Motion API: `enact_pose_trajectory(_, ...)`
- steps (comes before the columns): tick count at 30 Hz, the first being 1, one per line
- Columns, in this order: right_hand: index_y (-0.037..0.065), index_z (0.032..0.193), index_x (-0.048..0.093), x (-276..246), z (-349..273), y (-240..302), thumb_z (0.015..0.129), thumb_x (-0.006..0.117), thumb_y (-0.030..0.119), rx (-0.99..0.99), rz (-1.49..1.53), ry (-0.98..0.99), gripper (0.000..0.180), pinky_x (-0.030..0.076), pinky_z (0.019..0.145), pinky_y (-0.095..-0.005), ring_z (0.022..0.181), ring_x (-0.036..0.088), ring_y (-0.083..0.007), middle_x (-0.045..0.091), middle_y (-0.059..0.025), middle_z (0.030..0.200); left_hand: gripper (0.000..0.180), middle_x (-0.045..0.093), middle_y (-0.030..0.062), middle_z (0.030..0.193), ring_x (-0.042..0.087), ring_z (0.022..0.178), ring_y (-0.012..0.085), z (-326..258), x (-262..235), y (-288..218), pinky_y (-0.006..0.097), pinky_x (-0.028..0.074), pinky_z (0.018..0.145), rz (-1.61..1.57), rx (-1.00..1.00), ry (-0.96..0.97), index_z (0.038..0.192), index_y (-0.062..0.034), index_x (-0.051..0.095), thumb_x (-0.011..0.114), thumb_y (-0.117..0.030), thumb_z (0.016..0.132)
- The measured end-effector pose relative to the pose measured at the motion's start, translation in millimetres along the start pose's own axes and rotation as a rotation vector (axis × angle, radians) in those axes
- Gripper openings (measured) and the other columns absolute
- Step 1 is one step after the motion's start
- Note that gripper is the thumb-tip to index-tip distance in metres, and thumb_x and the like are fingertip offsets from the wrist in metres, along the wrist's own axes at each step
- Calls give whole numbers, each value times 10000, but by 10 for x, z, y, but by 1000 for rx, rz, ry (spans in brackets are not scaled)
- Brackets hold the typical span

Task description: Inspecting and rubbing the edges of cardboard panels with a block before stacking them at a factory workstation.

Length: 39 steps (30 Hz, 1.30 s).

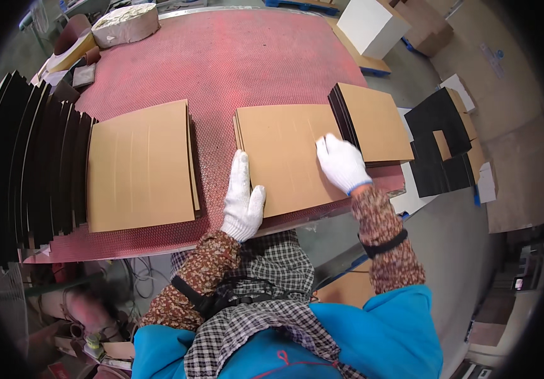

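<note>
Both hands wear white knit gloves. My left hand [243, 197] rests flat against the left edge of a small stack of brown cardboard sheets [284, 151] lying on the red mesh table [234, 69]. My right hand [342, 163] presses flat on the right part of that same stack, fingers together. Just right of it lies another stack of sheets [376, 120], brown on top with black edges showing. A larger brown stack [140, 165] lies on the left part of the table.
Several black sheets [32, 164] stand fanned along the table's left edge. A round white block [125, 24] sits at the far left corner. Black and brown sheets [443, 140] lie on the floor to the right, and a white box [371, 25] stands beyond.
</note>
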State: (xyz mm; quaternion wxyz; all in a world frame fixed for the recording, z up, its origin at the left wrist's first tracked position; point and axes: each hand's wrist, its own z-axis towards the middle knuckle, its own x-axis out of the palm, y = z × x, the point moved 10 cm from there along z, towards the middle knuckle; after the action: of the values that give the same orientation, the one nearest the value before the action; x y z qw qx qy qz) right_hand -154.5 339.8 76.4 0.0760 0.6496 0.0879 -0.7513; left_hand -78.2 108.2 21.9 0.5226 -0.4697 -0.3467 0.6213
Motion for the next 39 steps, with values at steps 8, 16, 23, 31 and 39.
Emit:
enact_pose_trajectory(8,50,948,605,-443,-1057,279,1059,482,324,184,57,271,320,561,671,-538,724,705,-418,688,-228,739,752,224,328,1658,217,1564,431,-21,-31,18,443,189,1282,-6,32,-19,1589,104,236,541,-98,932)
enact_pose_trajectory(16,8,1106,630,-463,-975,731,934,617,148,-198,-116,69,223,551,531,-422,660,690,-285,609,-138,892,750,234,331,1653,224,1561,434,-3,-20,-18,450,198,1279,7,38,-15,1584,109,247,554,-91,929)
enact_pose_trajectory(23,40,1034,631,-256,-467,456,1018,529,275,194,136,206,257,562,624,-518,726,705,-402,685,-242,810,743,262,338,1640,251,1550,444,-6,-47,-68,453,208,1274,19,20,-12,1580,107,266,562,-101,931)
enact_pose_trajectory(31,53,942,651,20,676,199,1023,486,321,9,88,-54,325,557,768,-544,840,699,-434,719,-226,868,749,261,332,1642,253,1548,445,-14,14,-107,455,203,1274,5,51,-6,1584,96,269,563,-110,926)
enact_pose_trajectory(39,24,1016,626,-80,366,477,1032,475,281,22,90,43,298,556,746,-537,812,690,-427,685,-247,897,741,271,328,1636,261,1543,442,-25,-67,3,449,215,1273,19,21,-42,1575,99,283,578,-109,927)
